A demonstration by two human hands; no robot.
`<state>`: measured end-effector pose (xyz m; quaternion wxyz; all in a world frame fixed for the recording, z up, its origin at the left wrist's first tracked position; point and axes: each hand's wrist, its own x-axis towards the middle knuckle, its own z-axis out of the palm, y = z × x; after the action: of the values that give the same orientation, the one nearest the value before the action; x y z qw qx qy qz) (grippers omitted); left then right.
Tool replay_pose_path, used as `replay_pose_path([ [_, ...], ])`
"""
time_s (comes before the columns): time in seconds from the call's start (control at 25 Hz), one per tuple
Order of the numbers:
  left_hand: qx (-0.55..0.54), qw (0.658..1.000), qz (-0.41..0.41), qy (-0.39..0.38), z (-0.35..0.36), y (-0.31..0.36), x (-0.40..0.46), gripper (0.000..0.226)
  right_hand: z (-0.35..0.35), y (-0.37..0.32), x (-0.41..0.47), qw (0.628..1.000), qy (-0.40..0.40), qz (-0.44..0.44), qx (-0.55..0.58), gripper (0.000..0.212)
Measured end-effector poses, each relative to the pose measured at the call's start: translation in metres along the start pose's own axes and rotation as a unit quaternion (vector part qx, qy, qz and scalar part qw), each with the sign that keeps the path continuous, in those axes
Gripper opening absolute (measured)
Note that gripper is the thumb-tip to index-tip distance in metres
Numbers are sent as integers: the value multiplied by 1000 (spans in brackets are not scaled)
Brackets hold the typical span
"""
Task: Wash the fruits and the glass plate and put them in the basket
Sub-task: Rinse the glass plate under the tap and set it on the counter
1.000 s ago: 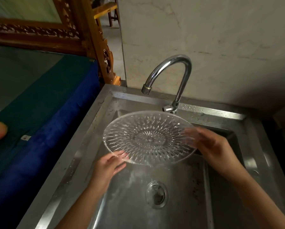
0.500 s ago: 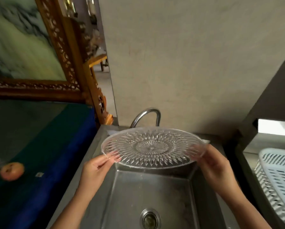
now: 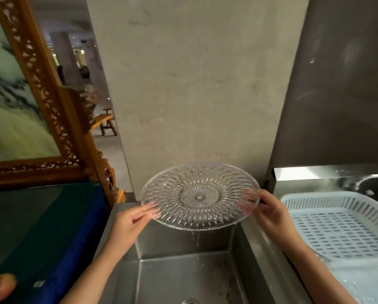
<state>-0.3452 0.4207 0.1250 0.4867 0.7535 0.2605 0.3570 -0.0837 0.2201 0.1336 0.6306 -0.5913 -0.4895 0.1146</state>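
Glass plate (image 3: 200, 196) hangs dripping above the steel sink (image 3: 256, 244), its rim pinched in the grip of the left hand (image 3: 132, 220) and the right hand (image 3: 269, 213). Washing looks done; next, carrying it rightward into the white basket (image 3: 337, 224) beside the sink.

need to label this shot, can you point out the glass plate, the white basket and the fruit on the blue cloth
glass plate (image 3: 200, 196), head view, centre of the cut pattern
white basket (image 3: 346, 229), head view, slotted floor
fruit (image 3: 1, 287), head view, middle of its visible skin

plate (image 3: 200, 196) above sink (image 3: 183, 275) | basket (image 3: 341, 224) right | fruit (image 3: 0, 287) left
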Motion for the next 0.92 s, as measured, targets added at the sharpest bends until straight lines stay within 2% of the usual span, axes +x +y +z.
replay_pose_path([
  [0.16, -35, 994, -49, -88, 24, 9, 6, 38, -24, -2, -42, 991, 53, 114, 40, 39],
  [0.36, -145, 964, -148, -164, 113, 18, 7, 39, -92, 6, -112, 941, 146, 285, 112, 47],
  [0.52, -188, 932, -235, -203, 208, 15, -16, 44, -172, 17, -170, 922, 167, 333, 104, 45],
  [0.68, -172, 895, -310, -270, 300, 13, -43, 47, -242, 28, -232, 900, 205, 369, 109, 47],
  [0.92, -142, 860, -364, -329, 385, 12, -75, 56, -293, 45, -300, 861, 261, 420, 123, 50],
])
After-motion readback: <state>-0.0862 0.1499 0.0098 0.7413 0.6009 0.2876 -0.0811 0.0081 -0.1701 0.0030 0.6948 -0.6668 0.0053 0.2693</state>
